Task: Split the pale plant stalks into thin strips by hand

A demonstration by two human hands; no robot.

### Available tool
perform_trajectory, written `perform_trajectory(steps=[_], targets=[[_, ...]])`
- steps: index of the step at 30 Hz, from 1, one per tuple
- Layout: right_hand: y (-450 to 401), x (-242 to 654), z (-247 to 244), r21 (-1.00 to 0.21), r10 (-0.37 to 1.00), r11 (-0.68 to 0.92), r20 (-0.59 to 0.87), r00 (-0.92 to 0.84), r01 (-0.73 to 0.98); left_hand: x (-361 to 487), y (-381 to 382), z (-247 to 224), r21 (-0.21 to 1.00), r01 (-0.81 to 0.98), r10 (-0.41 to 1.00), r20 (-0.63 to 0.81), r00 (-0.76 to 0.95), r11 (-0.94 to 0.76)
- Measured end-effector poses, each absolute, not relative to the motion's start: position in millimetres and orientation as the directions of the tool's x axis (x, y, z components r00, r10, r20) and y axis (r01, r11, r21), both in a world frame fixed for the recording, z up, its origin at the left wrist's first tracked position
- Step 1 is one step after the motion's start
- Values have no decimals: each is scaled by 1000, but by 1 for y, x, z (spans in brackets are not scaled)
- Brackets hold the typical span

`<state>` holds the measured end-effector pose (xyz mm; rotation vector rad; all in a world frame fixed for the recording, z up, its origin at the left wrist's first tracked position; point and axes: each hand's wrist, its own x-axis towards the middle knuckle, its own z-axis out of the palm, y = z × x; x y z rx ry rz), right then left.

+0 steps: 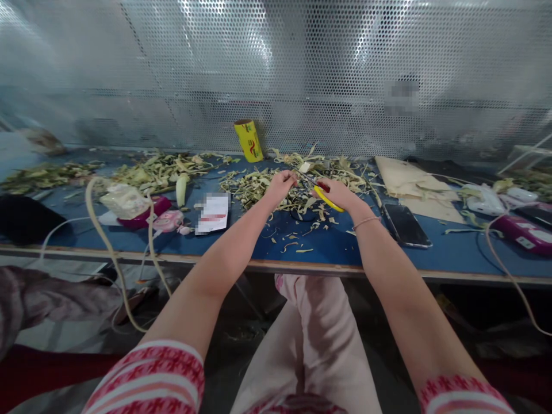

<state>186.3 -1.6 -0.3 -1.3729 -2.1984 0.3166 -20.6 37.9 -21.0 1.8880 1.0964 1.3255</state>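
Both of my hands are over a heap of dried, pale green plant pieces (pixel 254 187) on the blue tabletop. In my right hand (pixel 340 194) is a pair of scissors (pixel 330 200) with yellow and red handles, its blades pointing left toward the other hand. My left hand (pixel 282 183) has its fingertips pinched together near the blade tips. What it pinches is too small to make out. Small cut scraps (pixel 297 244) lie scattered below the hands, toward the table's front edge.
A yellow roll (pixel 249 141) stands at the back by the perforated metal panel (pixel 215 69). Left are a card (pixel 214 213), a magenta device (pixel 149 211) with a looping pale strap, and more plant heaps. Right lie a phone (pixel 406 224), cardboard (pixel 414 187) and another magenta device (pixel 526 234).
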Motion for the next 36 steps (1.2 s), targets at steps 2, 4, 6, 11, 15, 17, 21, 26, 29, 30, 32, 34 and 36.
perform_trajectory(steps=[2,4,6,11,15,17,21,26,29,30,32,34,36], targets=[[-3,186,1,-452,887,454,309,-343,768,-20,38,-21,817,290,866,470,169,-499],[-4,185,3,-439,884,457,318,-342,774,-21,38,-21,816,291,866,469,173,-500],[-5,185,5,-412,886,450,317,-339,792,-21,38,-21,812,297,865,471,173,-502],[-8,190,13,-335,895,415,319,-313,846,-20,35,-20,789,331,856,487,176,-517],[-6,194,13,-300,887,424,328,-325,855,-20,35,-20,810,322,872,463,161,-490],[-4,196,11,-295,884,427,338,-324,855,-20,36,-20,818,313,875,458,155,-483],[1,198,10,-301,900,354,367,-235,886,-22,38,-22,833,288,881,448,152,-473],[6,207,9,-380,918,53,382,104,924,-22,38,-21,820,301,870,485,88,-487],[6,213,3,-357,876,-152,384,293,922,-22,35,-17,774,399,850,525,30,-492],[6,215,1,-339,861,-200,386,330,919,-21,33,-15,759,424,841,541,12,-494],[9,217,-4,-291,864,-214,390,319,933,-20,32,-13,741,448,823,567,-21,-499],[13,214,-8,-248,894,-85,409,184,965,-20,30,-11,733,450,809,586,-39,-509],[16,204,-9,-264,889,140,458,-4,954,-19,29,-10,726,439,796,604,-37,-530]])
